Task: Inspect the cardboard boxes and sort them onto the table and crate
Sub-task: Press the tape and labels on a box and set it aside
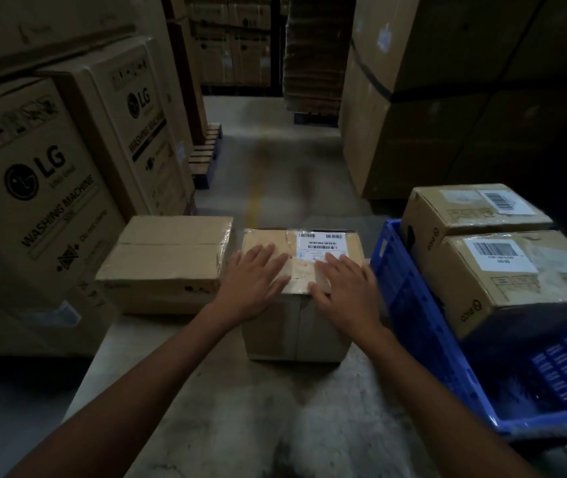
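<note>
Matt cardboard box [297, 326] with glossy clear tape [302, 272] and white paper label [321, 244]; perforated blue plastic crate [409, 305]; rough, scuffed grey table [240, 426].

Your bare left forearm [144, 377] and right forearm [447, 381] reach forward from the bottom corners and converge toward the middle. Your left hand [257, 282] lies palm down, fingers straight and slightly spread, pointing up and right. Your right hand [347, 288] lies palm down just beside it, fingers straight, thumb stretched toward the left hand without touching it.
</note>
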A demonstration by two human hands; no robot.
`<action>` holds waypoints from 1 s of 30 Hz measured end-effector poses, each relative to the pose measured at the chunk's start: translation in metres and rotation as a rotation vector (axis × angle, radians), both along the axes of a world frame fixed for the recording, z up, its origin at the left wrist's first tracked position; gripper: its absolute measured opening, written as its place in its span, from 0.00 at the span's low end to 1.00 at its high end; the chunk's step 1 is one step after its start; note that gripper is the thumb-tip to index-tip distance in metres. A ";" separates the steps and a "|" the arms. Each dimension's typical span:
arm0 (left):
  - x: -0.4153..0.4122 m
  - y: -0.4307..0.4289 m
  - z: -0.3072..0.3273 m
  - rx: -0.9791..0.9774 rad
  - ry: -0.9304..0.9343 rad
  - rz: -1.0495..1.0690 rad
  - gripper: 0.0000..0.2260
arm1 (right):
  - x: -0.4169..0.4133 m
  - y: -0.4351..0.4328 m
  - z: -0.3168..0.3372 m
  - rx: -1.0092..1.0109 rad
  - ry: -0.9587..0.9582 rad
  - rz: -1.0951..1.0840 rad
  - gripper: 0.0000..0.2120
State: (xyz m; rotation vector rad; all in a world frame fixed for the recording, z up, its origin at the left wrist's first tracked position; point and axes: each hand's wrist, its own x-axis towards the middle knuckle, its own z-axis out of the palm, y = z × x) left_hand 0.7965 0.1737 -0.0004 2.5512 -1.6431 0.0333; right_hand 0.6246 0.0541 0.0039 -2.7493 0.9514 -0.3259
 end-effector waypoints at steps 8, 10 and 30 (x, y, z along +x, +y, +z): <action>0.022 -0.017 0.020 0.035 -0.073 -0.124 0.35 | 0.027 -0.018 0.021 -0.024 0.189 0.062 0.30; 0.027 -0.019 0.011 0.058 0.024 -0.098 0.37 | 0.030 -0.018 0.012 -0.019 0.225 0.097 0.29; 0.026 -0.039 0.042 0.155 0.049 0.035 0.30 | -0.007 -0.021 -0.006 0.691 -0.738 -0.796 0.33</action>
